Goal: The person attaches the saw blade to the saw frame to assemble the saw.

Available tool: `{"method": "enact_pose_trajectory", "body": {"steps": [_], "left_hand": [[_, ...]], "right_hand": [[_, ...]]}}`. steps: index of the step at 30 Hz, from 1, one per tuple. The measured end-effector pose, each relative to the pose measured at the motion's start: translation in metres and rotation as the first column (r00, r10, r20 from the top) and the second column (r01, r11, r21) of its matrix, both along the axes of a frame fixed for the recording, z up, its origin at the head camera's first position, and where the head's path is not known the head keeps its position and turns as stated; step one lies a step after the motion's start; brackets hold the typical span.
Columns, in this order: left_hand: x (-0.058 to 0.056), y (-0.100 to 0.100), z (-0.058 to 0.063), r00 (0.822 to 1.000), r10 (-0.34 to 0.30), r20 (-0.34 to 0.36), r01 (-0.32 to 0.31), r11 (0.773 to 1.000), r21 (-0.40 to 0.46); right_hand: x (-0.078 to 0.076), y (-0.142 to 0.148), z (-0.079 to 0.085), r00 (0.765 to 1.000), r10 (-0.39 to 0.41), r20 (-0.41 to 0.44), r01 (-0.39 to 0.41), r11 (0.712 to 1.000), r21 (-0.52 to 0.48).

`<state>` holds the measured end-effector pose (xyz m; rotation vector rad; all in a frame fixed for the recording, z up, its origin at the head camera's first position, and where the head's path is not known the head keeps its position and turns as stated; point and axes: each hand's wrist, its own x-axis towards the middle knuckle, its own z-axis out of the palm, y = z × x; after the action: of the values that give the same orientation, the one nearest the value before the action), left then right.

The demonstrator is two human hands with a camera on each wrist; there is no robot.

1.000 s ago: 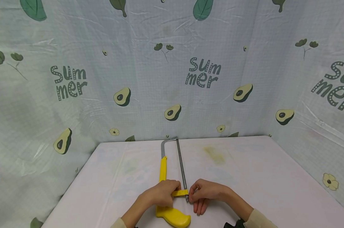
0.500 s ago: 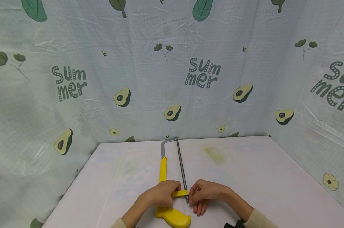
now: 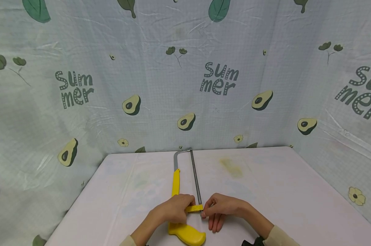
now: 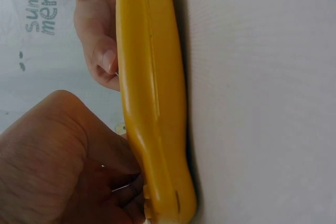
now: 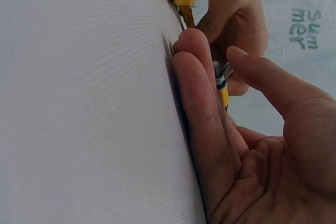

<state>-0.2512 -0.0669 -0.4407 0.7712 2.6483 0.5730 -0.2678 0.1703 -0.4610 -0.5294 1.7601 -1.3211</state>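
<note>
A yellow saw [image 3: 175,182] is lying on the bench [image 3: 274,184] in front of the person, its handle [image 3: 188,234] pointing back toward the body and its metal blade [image 3: 196,177] running along the right side. The left hand [image 3: 180,207] is gripping the yellow frame with curled fingers. The right hand [image 3: 220,207] is pinching the small nut [image 5: 220,81] at the blade's near end between thumb and forefinger, while its lower fingers are resting along the bench.

Says “summer” three times on the pale cloth [image 3: 160,78] in the head view, “sum” above “mer”, cut off at the right edge once. Reads sideways in both wrist views.
</note>
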Motion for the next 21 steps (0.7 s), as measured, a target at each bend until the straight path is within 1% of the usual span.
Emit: {"method": "enact_pose_trajectory", "body": {"steps": [15,21], "left_hand": [[-0.0018,-0.0011,-0.0012,1.000,-0.018,-0.016,0.018,1.000,0.000],[-0.0018,-0.0009,-0.0013,1.000,-0.012,-0.008,0.012,1.000,0.003]], "right_hand": [[-0.0025,0.0000,-0.0022,1.000,0.001,0.009,-0.001,1.000,-0.006],[-0.0013,0.0005,-0.0009,1.000,0.000,0.002,0.000,1.000,0.003]]}}
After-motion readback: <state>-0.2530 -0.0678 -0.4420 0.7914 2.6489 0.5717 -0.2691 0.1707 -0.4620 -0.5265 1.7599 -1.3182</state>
